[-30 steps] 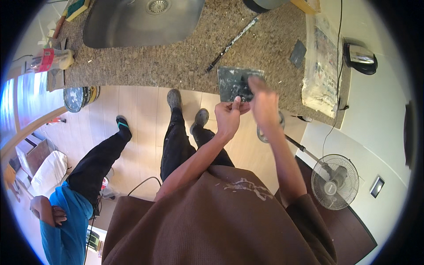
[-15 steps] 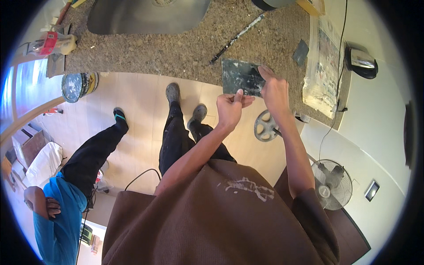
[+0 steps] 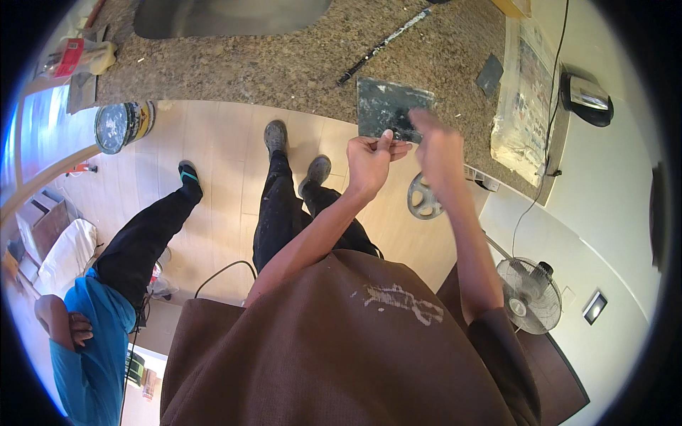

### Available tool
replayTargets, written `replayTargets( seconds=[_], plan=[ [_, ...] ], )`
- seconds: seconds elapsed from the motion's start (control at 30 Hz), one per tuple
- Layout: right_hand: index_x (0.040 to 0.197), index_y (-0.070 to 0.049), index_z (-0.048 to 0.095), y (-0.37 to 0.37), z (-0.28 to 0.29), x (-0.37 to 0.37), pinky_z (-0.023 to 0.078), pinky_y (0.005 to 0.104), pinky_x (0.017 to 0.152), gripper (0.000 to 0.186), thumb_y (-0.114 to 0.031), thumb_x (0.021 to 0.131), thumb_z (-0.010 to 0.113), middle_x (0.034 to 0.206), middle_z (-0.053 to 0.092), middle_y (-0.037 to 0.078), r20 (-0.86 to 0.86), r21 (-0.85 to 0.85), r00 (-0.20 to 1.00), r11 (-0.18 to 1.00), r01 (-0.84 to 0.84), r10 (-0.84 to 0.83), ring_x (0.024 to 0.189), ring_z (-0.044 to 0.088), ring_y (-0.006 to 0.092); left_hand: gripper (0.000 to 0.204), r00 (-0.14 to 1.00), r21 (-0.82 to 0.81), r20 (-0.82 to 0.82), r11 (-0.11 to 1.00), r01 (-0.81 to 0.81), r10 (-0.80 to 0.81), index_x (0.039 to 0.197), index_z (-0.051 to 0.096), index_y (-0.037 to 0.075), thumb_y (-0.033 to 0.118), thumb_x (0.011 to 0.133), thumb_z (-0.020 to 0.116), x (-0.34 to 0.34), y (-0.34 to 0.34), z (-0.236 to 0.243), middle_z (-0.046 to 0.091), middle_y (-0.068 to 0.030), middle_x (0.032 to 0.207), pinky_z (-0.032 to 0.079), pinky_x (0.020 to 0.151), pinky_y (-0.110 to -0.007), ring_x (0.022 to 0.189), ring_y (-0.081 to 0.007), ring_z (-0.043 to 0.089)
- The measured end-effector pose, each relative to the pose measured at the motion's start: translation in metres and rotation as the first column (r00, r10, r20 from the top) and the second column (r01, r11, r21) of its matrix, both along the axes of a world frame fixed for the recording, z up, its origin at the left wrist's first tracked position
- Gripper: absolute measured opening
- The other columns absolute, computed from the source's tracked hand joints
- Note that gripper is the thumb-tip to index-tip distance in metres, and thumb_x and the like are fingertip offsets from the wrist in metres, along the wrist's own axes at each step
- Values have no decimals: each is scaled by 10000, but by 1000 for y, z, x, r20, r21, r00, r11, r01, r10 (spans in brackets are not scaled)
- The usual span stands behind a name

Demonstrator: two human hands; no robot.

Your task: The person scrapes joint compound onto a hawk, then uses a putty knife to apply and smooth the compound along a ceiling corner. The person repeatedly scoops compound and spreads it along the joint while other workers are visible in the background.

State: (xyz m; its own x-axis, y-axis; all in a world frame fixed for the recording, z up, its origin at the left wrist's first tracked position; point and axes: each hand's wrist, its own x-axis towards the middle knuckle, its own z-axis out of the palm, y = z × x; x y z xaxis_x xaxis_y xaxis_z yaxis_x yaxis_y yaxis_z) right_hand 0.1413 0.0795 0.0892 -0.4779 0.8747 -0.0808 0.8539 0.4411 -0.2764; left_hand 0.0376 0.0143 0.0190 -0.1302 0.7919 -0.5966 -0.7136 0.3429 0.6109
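Note:
A dark grey sheet [image 3: 383, 106] with white smears, like sandpaper, lies at the front edge of the speckled brown countertop [image 3: 234, 78]. My left hand [image 3: 371, 165] is closed on its near edge, the thumb on top. My right hand [image 3: 437, 153] is over the sheet's right side, blurred by motion, so its grip cannot be made out. A paint-spattered black stick [image 3: 383, 47] lies on the counter just beyond the sheet. A smaller grey piece [image 3: 489, 75] of similar material is farther right.
A metal sink [image 3: 227, 18] is set into the counter. White-smeared newspaper [image 3: 526, 106] covers its right end. A paint bucket [image 3: 114, 129] stands at left, and a fan [image 3: 529, 295] at right. A person in a blue top [image 3: 99, 341] is at my left, arms folded.
My right hand has shifted on the sheet's right side and is now blurred. My left hand keeps its hold on the near edge. The whole view has tilted slightly.

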Motion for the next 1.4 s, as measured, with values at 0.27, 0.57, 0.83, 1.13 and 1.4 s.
replayTargets(
  seconds=[0.27, 0.57, 0.83, 1.13, 1.4],
  plan=[
    [1181, 99, 615, -3, 5, -49, 525, 442, 952, 443, 21, 745, 642, 1187, 661, 255, 44, 4, 994, 995, -98, 98, 1119, 645, 382, 357, 891, 28, -439, 990, 142, -115, 731, 689, -117, 143, 972, 643, 4, -19, -36, 611, -97, 554, 427, 494, -316, 531, -78, 507],
    [1181, 66, 627, -18, -14, -40, 536, 432, 963, 432, 24, 751, 641, 1237, 658, 231, 95, 59, 987, 989, -136, 130, 1157, 642, 358, 290, 901, 97, -420, 981, 166, -111, 722, 683, -117, 87, 924, 646, -6, -20, -23, 585, -93, 521, 376, 459, -326, 521, -59, 470],
    [1191, 71, 620, 3, -7, -62, 559, 404, 889, 540, 82, 654, 681, 1177, 663, 228, 62, 84, 992, 990, -116, 111, 1086, 652, 372, 324, 893, 99, -413, 966, 238, -178, 614, 611, -65, 48, 918, 597, -9, -23, -25, 505, 45, 564, 305, 466, -285, 573, -25, 404],
    [1205, 62, 612, 0, -6, -70, 538, 417, 926, 456, 43, 749, 603, 1209, 652, 220, 57, 99, 994, 991, -93, 88, 1117, 638, 374, 269, 873, 66, -434, 959, 276, -221, 682, 645, -80, 78, 899, 655, -9, -21, -36, 581, 34, 602, 376, 487, -268, 599, -20, 463],
    [1237, 65, 601, 2, -11, -80, 530, 404, 964, 493, 32, 745, 605, 1259, 643, 237, 119, 80, 984, 986, -146, 136, 1185, 624, 354, 324, 908, 188, -409, 966, 179, -89, 602, 542, -117, 76, 821, 681, -17, -9, -36, 482, -155, 486, 372, 465, -355, 572, -55, 423]
  ],
)
